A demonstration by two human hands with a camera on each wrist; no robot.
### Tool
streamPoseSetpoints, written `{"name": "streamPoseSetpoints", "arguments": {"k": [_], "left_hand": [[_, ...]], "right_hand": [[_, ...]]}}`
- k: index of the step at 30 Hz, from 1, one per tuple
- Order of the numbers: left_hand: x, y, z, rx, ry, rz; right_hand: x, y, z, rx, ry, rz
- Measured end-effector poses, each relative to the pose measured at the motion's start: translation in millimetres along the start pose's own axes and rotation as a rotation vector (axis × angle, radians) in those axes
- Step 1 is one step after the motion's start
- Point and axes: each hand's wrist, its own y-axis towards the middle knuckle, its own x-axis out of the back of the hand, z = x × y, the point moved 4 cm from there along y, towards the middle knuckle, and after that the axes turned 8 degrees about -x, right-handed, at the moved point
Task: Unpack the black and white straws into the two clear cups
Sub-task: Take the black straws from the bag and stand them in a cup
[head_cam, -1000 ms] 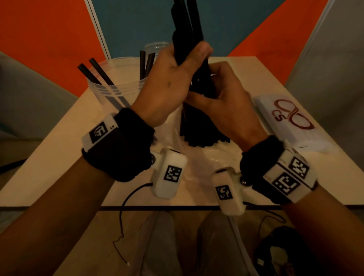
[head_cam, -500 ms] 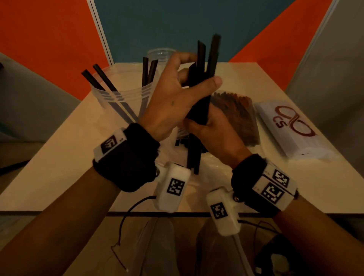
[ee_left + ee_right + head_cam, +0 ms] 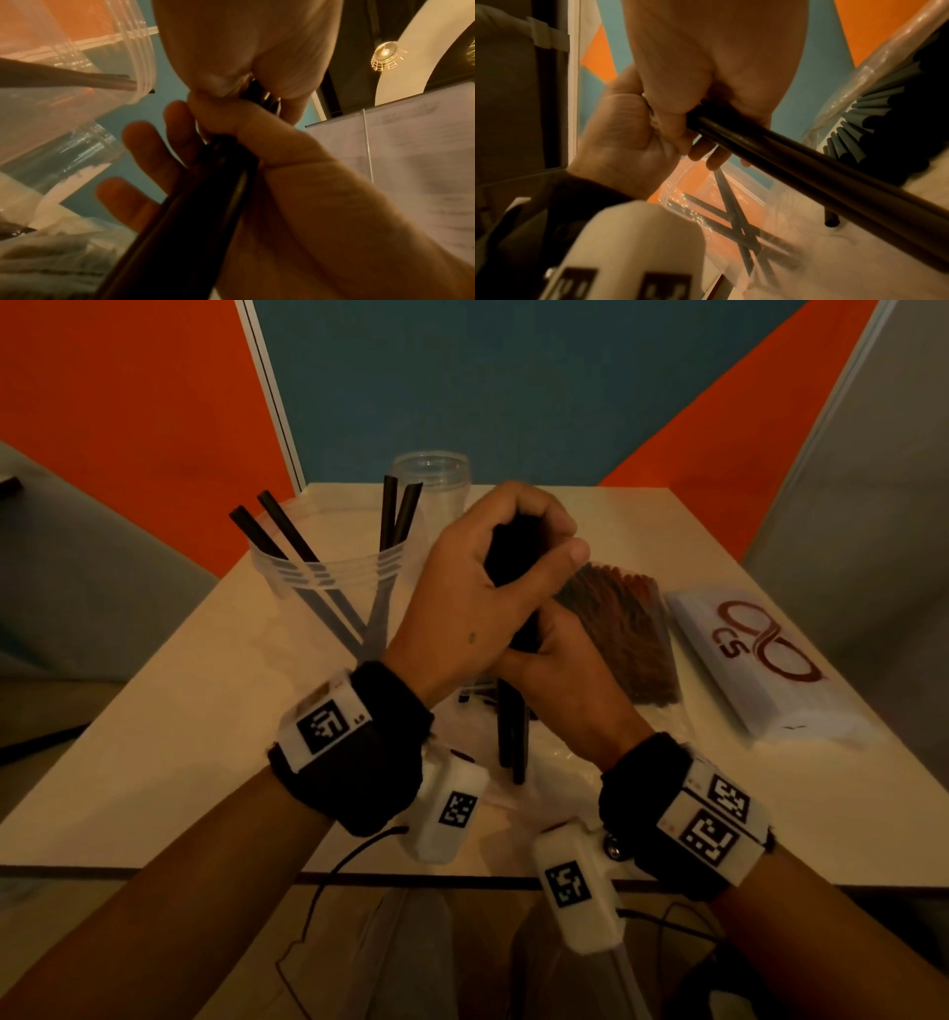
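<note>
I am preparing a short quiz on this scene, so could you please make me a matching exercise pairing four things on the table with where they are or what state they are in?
Things:
1. near clear cup
2. far clear cup
3. bundle of black straws
4. white packet with the red logo

Places or states:
A. gripped by both the left hand and the right hand
B. lying flat near the table's right edge
C. holds four black straws
D. stands behind, no straws visible in it

Pairs: 1-C, 2-D, 3-A, 4-B
</note>
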Motion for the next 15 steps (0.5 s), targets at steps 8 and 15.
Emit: {"name": "streamPoseSetpoints", "arguments": {"k": [8, 15], "left_hand": [[-0.6, 2.1, -6.6, 0.032, -0.046, 0.041], [52.1, 5.5, -11.3, -0.034, 0.243, -0.138]], "right_hand": [[-4.1, 1.9, 1.8, 0.05, -0.029, 0.027], [9.8, 16.3, 37.7, 0.144, -0.02, -0.045]]}}
